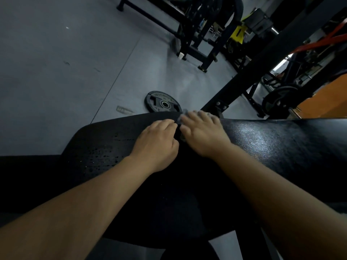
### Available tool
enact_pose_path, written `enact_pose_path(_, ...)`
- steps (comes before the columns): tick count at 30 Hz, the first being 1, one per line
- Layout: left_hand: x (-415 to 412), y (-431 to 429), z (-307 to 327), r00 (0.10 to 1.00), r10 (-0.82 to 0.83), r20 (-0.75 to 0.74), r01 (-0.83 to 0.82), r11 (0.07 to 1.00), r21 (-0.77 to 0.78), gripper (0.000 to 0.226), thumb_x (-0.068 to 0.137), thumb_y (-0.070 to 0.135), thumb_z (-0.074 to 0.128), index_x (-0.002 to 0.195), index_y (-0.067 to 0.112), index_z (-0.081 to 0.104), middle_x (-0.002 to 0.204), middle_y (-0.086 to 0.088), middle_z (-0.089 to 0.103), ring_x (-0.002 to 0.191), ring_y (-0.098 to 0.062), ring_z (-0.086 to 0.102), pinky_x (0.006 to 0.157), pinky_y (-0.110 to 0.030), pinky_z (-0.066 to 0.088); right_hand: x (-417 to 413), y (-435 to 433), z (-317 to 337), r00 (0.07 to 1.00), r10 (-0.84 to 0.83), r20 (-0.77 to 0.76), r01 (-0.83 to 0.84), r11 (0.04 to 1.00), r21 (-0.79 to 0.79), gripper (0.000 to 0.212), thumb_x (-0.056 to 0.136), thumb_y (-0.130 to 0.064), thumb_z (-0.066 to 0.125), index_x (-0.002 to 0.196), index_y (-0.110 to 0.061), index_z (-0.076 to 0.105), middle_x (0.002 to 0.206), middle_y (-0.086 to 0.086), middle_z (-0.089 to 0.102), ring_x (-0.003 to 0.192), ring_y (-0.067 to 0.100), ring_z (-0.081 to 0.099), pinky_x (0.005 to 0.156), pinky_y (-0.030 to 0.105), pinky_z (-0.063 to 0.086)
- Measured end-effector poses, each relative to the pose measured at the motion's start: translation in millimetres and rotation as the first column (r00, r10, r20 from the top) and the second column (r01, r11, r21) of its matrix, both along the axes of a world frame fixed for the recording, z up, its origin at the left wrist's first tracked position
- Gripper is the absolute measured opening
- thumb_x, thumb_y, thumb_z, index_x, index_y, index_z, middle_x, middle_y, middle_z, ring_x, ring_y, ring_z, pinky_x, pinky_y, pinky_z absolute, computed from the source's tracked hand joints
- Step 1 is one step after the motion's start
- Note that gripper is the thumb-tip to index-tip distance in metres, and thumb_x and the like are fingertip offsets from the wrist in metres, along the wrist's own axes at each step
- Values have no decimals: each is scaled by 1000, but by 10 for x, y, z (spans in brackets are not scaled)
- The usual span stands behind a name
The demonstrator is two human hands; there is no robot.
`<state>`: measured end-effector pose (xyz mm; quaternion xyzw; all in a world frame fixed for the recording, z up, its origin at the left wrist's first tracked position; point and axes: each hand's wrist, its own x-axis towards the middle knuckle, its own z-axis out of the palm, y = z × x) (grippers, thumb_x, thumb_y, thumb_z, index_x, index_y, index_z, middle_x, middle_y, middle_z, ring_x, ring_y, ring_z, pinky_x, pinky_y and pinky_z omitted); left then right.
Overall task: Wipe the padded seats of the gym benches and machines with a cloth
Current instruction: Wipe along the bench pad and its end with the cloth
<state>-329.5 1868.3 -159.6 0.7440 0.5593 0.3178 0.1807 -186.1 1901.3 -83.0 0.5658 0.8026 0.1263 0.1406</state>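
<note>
open: floor (62, 68) left | obstacles: weight plate (163, 102) beyond seat (112, 139), rack post (262, 61) right

Cloth (183, 115) is lying mostly hidden under right hand (203, 134), just nearer than the weight plate (163, 102); only pale scraps are peeking out past the fingers (193, 117). Right hand is showing blurred. Left hand (157, 145), beside it, is curling its fingertips out of sight; whether it is gripping the cloth is unreadable. Padded seat (116, 139) is covering the plate's near rim. Plate lettering is reading too small. Machines (206, 34) beyond the plate are blurring; back pad (281, 139), right of the plate, is running off the edge.
</note>
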Motion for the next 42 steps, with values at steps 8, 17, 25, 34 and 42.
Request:
enact_pose_path(8, -56, 21, -16, 999, -41, -12, 41, 999, -7, 53, 97, 19, 37, 149, 11, 39, 158, -2, 33, 143, -22, 28, 119, -35, 22, 433, -530, 276, 998, -65, -7, 64, 995, -73, 64, 96, -57, 4, 156, -42, 20, 166, -14, 11, 154, 14, 6, 121, 39, 5)
enact_pose_path(17, -152, -84, -79, 999, -43, -8, 43, 999, 5, 52, 99, 18, 38, 151, 12, 38, 160, -2, 31, 145, -19, 25, 117, -28, 18, 224, -1624, 47, 986, 164, -32, -165, 986, -28, 55, 94, -43, 35, 143, -26, 53, 153, -1, 47, 143, 24, 41, 113, 42, 27)
enact_pose_path(25, -263, -235, -173, 1000, -28, 2, 28, 1000, -5, 50, 99, 19, 40, 149, 13, 41, 158, -2, 34, 144, -20, 28, 117, -32, 22, -191, -1591, -166, 996, 88, -23, -89, 995, -51, 63, 92, -48, 27, 149, -27, 43, 159, -1, 36, 148, 32, 28, 117, 55, 23)
enact_pose_path(34, -381, -357, -267, 1000, 27, 3, -27, 1000, 1, 51, 97, 23, 34, 146, 14, 45, 155, -1, 39, 143, -17, 32, 118, -31, 24, -150, -1168, -84, 1000, 11, -7, -11, 1000, -24, 72, 86, -50, 13, 151, -30, 37, 162, -2, 31, 149, 30, 24, 117, 52, 20)
enact_pose_path(42, -374, -340, -266, 999, 37, -1, -37, 999, 6, 49, 98, 18, 40, 146, 14, 45, 154, -1, 39, 142, -18, 32, 117, -33, 26, 109, -1275, 50, 982, 185, -46, -188, 977, -101, 66, 84, -47, 29, 143, -27, 52, 152, 1, 48, 142, 27, 42, 112, 46, 35)
